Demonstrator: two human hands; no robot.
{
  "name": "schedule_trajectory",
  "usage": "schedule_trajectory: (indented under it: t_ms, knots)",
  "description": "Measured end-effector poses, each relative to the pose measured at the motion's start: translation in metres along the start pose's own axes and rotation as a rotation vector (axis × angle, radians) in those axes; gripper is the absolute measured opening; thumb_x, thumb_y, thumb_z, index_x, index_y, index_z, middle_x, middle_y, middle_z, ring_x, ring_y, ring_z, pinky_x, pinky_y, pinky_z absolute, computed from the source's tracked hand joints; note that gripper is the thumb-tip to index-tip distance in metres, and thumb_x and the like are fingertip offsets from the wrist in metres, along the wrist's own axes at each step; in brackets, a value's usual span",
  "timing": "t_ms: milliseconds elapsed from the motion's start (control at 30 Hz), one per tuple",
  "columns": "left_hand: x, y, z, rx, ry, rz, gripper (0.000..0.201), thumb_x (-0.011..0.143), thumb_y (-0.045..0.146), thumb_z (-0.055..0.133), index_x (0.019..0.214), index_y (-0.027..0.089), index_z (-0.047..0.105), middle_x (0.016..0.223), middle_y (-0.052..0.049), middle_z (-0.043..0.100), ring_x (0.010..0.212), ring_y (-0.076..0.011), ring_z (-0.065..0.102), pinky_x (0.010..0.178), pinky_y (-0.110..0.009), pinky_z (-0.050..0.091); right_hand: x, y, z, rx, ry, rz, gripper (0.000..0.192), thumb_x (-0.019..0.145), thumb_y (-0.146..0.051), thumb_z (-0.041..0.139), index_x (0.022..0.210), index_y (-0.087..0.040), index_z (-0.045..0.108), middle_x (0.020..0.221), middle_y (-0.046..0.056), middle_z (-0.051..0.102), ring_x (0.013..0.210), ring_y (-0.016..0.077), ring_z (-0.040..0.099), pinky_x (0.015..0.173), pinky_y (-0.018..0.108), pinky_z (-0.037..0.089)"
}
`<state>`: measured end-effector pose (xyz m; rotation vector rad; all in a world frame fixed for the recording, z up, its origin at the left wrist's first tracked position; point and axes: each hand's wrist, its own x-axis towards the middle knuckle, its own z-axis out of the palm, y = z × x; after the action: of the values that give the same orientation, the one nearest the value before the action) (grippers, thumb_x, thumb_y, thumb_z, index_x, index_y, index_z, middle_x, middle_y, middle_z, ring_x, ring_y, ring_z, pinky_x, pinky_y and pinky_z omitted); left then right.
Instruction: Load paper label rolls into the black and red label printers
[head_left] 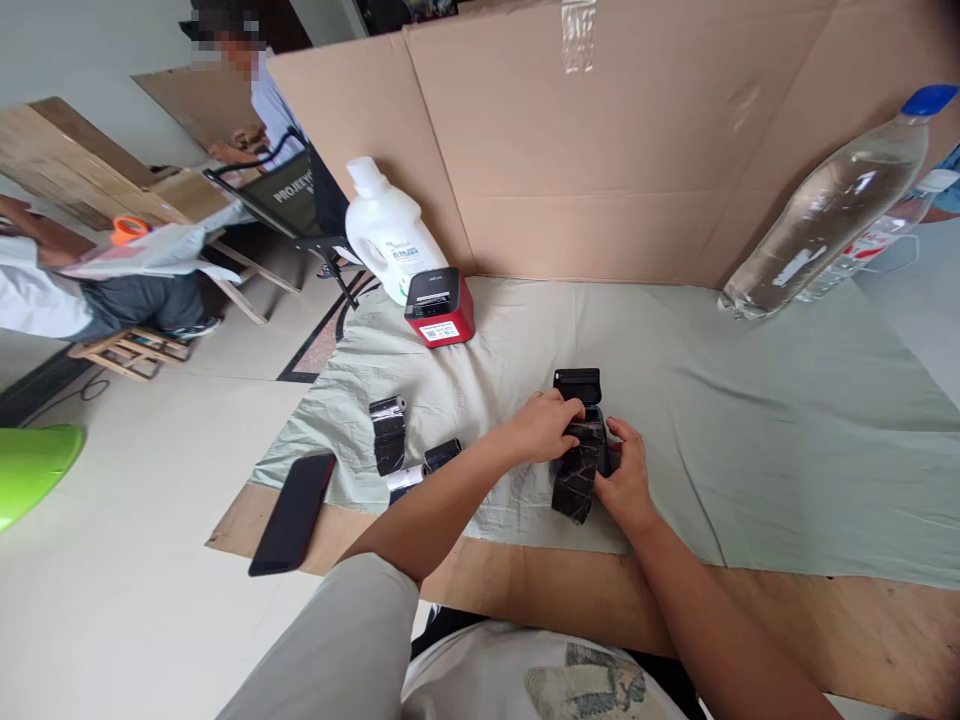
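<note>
A small black printer-like device [577, 386] lies on the cloth in front of me with its lid raised at the far side. From it a creased strip of black paper [577, 485] hangs toward me. My left hand [546, 425] reaches over the device from the left, its bent fingers on the paper at the opening; the fingers partly hide the inside. My right hand [627, 475] grips the device's right side, thumb toward the near end and fingers curled at the edge. To the left lie several loose rolls, among them a partly unwound black paper roll [388, 430].
A black phone [292, 515] lies at the table's left edge. A red and black box [440, 308] and a white jug [394, 230] stand at the back left. Large bottles [832, 210] lean at the right by a cardboard screen [600, 150]. Two other people sit beyond, left.
</note>
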<state>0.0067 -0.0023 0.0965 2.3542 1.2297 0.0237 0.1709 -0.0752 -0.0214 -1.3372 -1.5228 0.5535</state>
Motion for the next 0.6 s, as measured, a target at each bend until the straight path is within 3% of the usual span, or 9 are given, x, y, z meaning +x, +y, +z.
schedule_trajectory:
  t_ms: [200, 467, 600]
  knots:
    - [0.005, -0.003, 0.008, 0.139, 0.046, -0.019, 0.025, 0.081, 0.023, 0.061, 0.105, 0.018, 0.058, 0.097, -0.010, 0.066, 0.111, -0.0305, 0.053, 0.096, -0.045, 0.038, 0.001, -0.002, 0.000, -0.006, -0.011, -0.011, 0.057, 0.079, -0.036, 0.063, 0.131, -0.024, 0.045, 0.132, 0.014, 0.049, 0.122, 0.0336, 0.048, 0.086, 0.050, 0.053]
    - [0.013, -0.004, 0.021, 0.202, 0.073, -0.031, 0.025, 0.081, 0.024, 0.063, 0.105, 0.017, 0.064, 0.099, -0.010, 0.067, 0.111, -0.0298, 0.053, 0.092, -0.043, 0.040, 0.001, -0.005, -0.003, -0.053, -0.001, -0.064, 0.058, 0.080, -0.038, 0.065, 0.132, -0.024, 0.047, 0.132, 0.014, 0.048, 0.123, 0.0329, 0.047, 0.092, 0.055, 0.050]
    - [0.010, -0.008, 0.026, 0.171, 0.181, -0.006, 0.024, 0.085, 0.032, 0.063, 0.103, 0.019, 0.069, 0.107, -0.010, 0.061, 0.110, -0.0296, 0.052, 0.092, -0.044, 0.042, 0.004, -0.013, -0.010, -0.109, -0.047, -0.212, 0.032, 0.082, -0.023, 0.058, 0.113, -0.027, 0.065, 0.137, 0.010, 0.045, 0.123, 0.0303, 0.046, 0.096, 0.054, 0.047]
